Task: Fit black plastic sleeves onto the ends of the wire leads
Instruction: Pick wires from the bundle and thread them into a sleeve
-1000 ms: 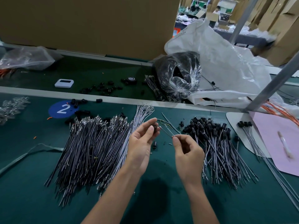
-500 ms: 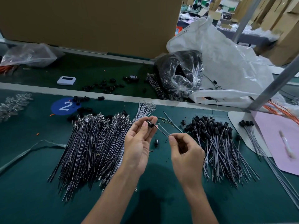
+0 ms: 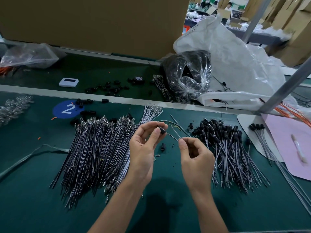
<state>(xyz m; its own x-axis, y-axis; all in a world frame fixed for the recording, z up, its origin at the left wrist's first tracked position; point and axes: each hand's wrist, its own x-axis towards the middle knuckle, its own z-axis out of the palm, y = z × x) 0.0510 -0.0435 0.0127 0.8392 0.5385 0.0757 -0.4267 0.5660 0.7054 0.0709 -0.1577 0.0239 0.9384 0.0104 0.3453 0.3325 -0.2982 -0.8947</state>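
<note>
My left hand pinches the sleeve; my right hand pinches the lead; I'd hold both in line and push gently, lest the lead buckle

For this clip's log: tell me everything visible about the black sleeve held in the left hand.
The black sleeve is a small, stubby cylinder of dark, plastic-looking material, held in the air above the green table. The left hand pinches it, tilted with one end toward the right hand. A thin wire lead runs from that end to the right hand's pinch. How far the lead sits inside cannot be told.
</note>
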